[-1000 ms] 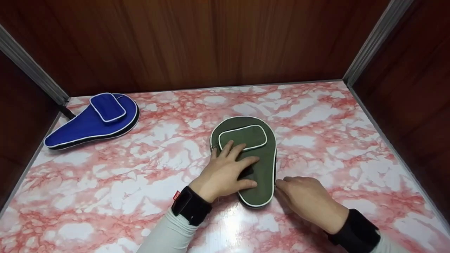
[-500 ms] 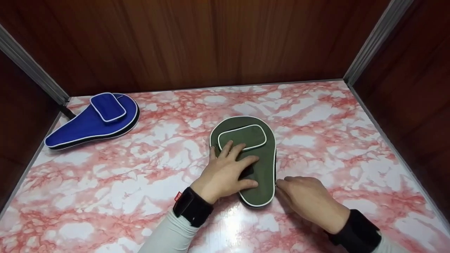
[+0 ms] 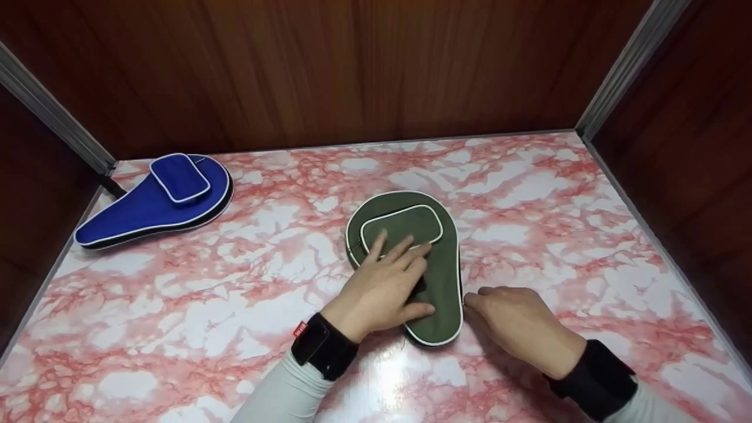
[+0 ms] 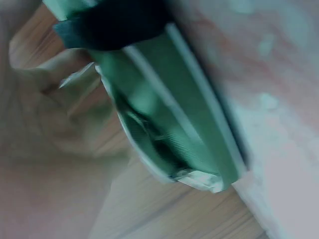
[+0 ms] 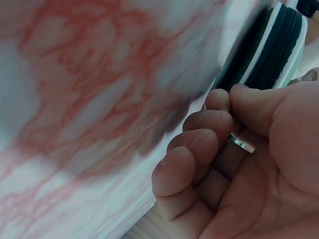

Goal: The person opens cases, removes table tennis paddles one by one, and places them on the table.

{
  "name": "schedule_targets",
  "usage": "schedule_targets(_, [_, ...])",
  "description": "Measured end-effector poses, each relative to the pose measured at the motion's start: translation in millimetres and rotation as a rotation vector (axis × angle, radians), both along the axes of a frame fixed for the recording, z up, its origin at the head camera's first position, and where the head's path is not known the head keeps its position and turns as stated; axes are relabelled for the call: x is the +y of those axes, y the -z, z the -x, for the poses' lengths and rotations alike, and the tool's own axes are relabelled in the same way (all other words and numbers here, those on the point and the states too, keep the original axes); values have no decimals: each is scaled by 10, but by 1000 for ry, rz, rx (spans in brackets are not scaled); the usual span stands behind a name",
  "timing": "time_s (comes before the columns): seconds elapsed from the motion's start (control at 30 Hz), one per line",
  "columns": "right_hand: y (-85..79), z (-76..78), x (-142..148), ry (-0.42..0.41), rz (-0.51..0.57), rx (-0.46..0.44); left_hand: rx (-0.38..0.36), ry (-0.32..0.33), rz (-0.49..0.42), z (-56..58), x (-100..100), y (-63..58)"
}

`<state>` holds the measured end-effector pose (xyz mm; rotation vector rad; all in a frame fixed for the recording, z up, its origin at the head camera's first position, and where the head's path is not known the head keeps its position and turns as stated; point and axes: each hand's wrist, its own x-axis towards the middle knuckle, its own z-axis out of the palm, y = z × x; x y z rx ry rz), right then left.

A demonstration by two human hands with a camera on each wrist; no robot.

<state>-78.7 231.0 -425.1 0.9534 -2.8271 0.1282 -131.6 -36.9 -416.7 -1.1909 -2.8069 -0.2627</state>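
A dark green table tennis paddle case (image 3: 442, 276) with white piping lies flat, its narrow end toward me. My left hand (image 3: 376, 294) rests on it, fingers stretched over the lower edge of its front pocket (image 3: 405, 226). At the case's right edge, my right hand (image 3: 523, 323) pinches the zipper pull between thumb and index finger; the pull is hidden by the fingertips. The right wrist view shows the black zipper band (image 5: 274, 50) running up from that pinch. In the left wrist view, a black strap (image 4: 124, 25) crosses the case's green side.
A blue paddle case (image 3: 147, 205) with white piping lies at the back left, near the corner. Dark wooden panels (image 3: 352, 70) enclose the red-and-white marbled table (image 3: 264, 329) at the back and both sides.
The green case has turned slightly, its wide end shifting left. My left fingers have drawn closer together and moved off its left edge. My right hand has slid slightly away from me along the edge.
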Motion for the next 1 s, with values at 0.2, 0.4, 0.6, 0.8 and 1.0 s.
schedule_targets(0.2, [-25,54,8,20,3,24,16,-61,-2,-98,37,-38])
schedule_targets(0.4, [-31,94,21,79,30,-34,123,-101,29,-145,93,-62])
schedule_targets(0.6, [-21,106,24,74,50,-44,-72,-32,13,-134,107,-50])
schedule_targets(0.8, [-39,97,13,82,37,-43,-157,-31,32,-144,84,-95])
schedule_targets(1.0, [-18,66,22,77,25,-10,-169,-45,36,-145,102,-87])
